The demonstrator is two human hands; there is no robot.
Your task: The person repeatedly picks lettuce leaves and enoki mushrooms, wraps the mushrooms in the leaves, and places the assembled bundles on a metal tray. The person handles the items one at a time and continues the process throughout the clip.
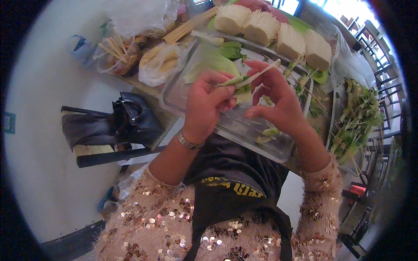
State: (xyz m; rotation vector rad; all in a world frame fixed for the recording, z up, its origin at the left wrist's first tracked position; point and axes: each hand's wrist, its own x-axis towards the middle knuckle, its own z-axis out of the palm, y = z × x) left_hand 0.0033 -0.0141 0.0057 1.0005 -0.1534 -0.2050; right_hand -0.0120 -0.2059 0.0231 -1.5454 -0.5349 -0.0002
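My left hand, with a metal watch on the wrist, pinches a pale stem with a folded green leaf between thumb and fingers. The stem slants up to the right and crosses in front of my right hand. That hand's fingers are spread, its thumb well apart from them; whether a fingertip touches the stem is unclear. Both hands are above a shallow metal tray. In it lie a broad pale green leaf, a darker leaf and small leafy scraps.
Several pale bundles, apparently enoki mushrooms, line the tray's far side. Leafy greens with thin sticks are heaped at right. Wooden skewers, a bag of yellowish food and a container with sticks lie left. A black bag rests on a chair.
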